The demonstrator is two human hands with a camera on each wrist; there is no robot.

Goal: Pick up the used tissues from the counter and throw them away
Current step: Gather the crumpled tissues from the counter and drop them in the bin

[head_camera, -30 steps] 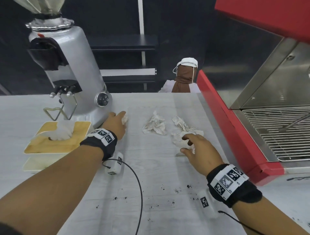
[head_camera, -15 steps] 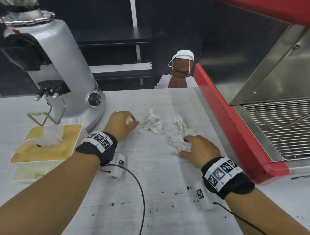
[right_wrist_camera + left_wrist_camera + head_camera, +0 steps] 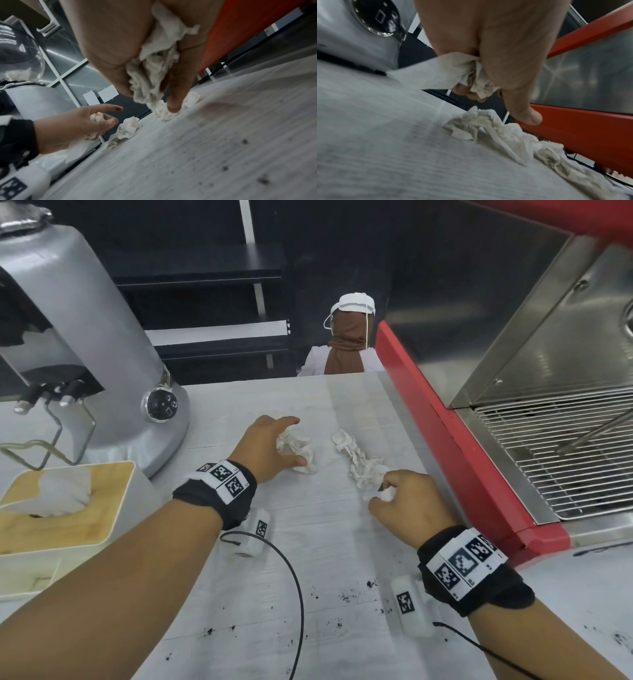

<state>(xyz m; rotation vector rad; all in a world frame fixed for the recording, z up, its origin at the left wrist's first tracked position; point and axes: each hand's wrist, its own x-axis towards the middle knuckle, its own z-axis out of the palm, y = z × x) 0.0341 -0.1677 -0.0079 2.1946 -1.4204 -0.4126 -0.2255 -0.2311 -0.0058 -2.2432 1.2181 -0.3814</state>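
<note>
**Both hands holding tissue, two more wads on the counter**

Containers first: tissue box (image 3: 65,529) at the left edge, white body, pale wood-grain lid with a slot; a soft white fresh tissue (image 3: 63,491) pokes up out of the slot. Contents below the lid are not visible.

Left hand (image 3: 263,445): fingers curled round a small crumpled tissue (image 3: 462,71) (left wrist view shows it bunched in the palm, one flat corner trailing out). Index finger and thumb stretch out either side of the middle wad (image 3: 298,448), which lies on the counter (image 3: 308,542) just beside that hand. Cannot tell whether they touch it.

Right hand (image 3: 411,501): clamped on a bunched tissue (image 3: 154,65), creased and greyish, hanging out between thumb and fingers. One fingertip presses down on the near end of the long wad (image 3: 359,462), a twisted, rumpled strip lying on the counter next to the red machine base (image 3: 445,440).

Materials:
- Counter: pale, matte, faint wood-grain lines; dark specks (image 3: 342,597) scattered near the wrists (look like coffee grounds).
- Grinder (image 3: 96,344): smooth silver metal, rounded body, black dial (image 3: 161,405) low on its side.
- Espresso machine: glossy red trim, brushed steel panel, wire drip grate (image 3: 561,453).
- Black wristbands with square-pattern markers on both wrists.
</note>
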